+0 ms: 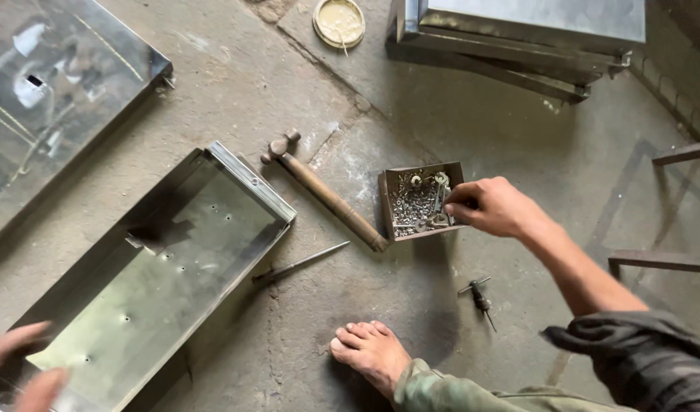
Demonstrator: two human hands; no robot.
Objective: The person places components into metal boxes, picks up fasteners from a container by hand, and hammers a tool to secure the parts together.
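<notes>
My right hand (493, 206) pinches small hardware inside the brown box of silvery screws (420, 202); my left hand (18, 365), fingers spread, rests on the shiny metal tray (175, 267).

left hand (18, 366): blurred, cut by edge | small box (420, 201) contents: too small to tell

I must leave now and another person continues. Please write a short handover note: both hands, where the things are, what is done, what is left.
Right hand: fingers pinched inside the small brown box of metal screws and nuts; what they hold is hidden.
Left hand: resting on the near end of the long shiny sheet-metal tray, no closed grip.
Wooden-handled hammer and thin steel punch lie on the concrete floor between tray and box.
Done: the tray has holes.
Left: the holes look empty; no fasteners visible in them.
</notes>
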